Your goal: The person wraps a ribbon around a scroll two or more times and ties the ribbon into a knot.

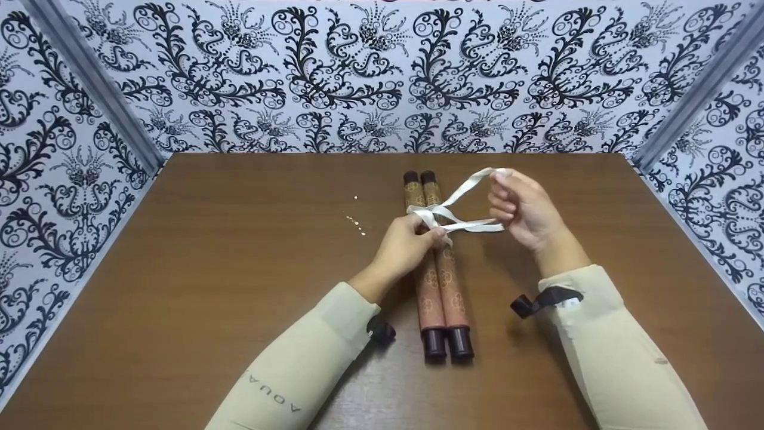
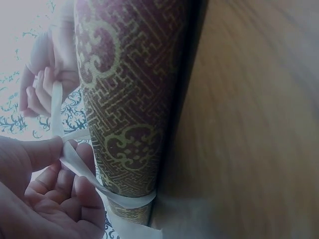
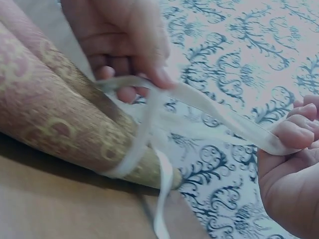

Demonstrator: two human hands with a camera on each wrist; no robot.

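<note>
The rolls (image 1: 431,283) lay paired inside a ribbon (image 1: 425,215); the left hand (image 1: 407,243) pinched it near them, probably against slipping, while the right hand (image 1: 526,214) gripped a strand (image 1: 476,177).

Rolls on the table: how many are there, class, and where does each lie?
2. In the head view, the left roll and the right roll lie side by side on the table, ribbon across both. No others show.

I record my left arm (image 1: 298,364) and right arm (image 1: 624,352) extended forward. Left hand (image 1: 403,246) pinches with its thumb (image 2: 42,153); right hand (image 1: 526,209) sits higher in the head view, fingers (image 1: 501,206) curled.
</note>
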